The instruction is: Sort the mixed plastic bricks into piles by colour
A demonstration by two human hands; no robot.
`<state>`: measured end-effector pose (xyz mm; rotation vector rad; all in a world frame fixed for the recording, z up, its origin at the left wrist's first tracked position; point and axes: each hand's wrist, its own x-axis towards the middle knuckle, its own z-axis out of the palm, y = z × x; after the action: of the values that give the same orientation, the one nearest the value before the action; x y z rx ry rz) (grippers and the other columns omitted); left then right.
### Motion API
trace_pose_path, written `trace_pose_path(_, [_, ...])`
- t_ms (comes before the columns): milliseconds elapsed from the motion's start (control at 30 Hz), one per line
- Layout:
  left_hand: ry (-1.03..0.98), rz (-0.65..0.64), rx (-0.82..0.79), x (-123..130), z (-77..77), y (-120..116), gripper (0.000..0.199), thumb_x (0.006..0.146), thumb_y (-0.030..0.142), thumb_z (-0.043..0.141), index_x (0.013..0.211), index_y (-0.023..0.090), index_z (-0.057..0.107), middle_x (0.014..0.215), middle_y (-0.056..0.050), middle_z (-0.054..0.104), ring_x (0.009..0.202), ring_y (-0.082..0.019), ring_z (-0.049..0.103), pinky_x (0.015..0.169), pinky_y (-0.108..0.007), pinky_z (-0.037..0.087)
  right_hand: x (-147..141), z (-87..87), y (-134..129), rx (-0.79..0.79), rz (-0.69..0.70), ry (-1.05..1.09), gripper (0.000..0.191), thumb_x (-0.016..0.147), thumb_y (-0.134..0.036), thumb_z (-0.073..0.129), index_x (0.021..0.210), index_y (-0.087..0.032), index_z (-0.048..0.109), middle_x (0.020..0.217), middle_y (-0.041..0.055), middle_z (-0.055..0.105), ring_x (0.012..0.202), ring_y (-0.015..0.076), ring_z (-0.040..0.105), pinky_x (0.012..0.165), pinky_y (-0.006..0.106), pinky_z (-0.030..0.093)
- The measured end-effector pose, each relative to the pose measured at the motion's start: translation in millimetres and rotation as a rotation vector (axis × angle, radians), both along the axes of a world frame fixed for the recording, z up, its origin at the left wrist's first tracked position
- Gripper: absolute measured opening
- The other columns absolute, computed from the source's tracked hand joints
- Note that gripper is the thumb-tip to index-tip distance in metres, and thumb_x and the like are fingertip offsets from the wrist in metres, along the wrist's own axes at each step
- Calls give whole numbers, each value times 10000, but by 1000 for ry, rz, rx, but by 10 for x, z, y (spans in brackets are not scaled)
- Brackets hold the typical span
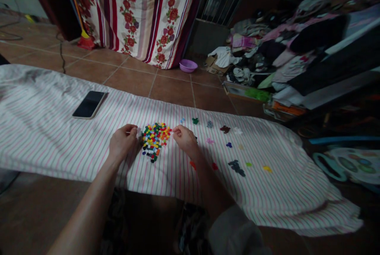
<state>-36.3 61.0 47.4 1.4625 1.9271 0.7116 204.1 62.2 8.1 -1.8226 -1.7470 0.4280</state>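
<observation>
A pile of tiny multicoloured plastic bricks (pixel 156 138) lies on the striped cloth (pixel 118 106) between my hands. My left hand (pixel 122 142) is closed at the pile's left edge, with something small and whitish at its fingertips. At the right edge my right hand (pixel 186 140) is pinched close to a red brick; whatever is between its fingertips is too small to make out. Right of it lie small one-colour groups: green (pixel 195 120), grey (pixel 209 124), brown (pixel 225 129), white (pixel 238 130), pink (pixel 210 141), blue (pixel 228 145), dark grey (pixel 236 167) and yellow (pixel 267 169). My right forearm partly covers others.
A phone (pixel 89 104) lies on the cloth at the left. Beyond the cloth's far edge are a tiled floor (pixel 133 77), a purple basin (pixel 188 65), a floral curtain (pixel 145 13) and a heap of clothes (pixel 267 45). A broom (pixel 85 41) stands by the curtain.
</observation>
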Motion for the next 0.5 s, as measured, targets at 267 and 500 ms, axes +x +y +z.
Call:
trace_pose_path(267, [-7,-7,18,3,-50,1,326,783,422,504,961,237,705,869,-59,750,845,-227,692,702,-302,499,246,126,30,87,-25,85,265,750,-192,499,871,-228,732,803,15,656,714,142,590,741,255,470])
trace_pose_path(500, [24,9,3,-36,-128,35,352,763,466,510,966,257,707,830,-41,751,802,-236,693,656,-306,509,576,115,-11,95,-105,309,257,739,-274,549,912,-201,724,746,-2,653,655,126,594,679,240,476])
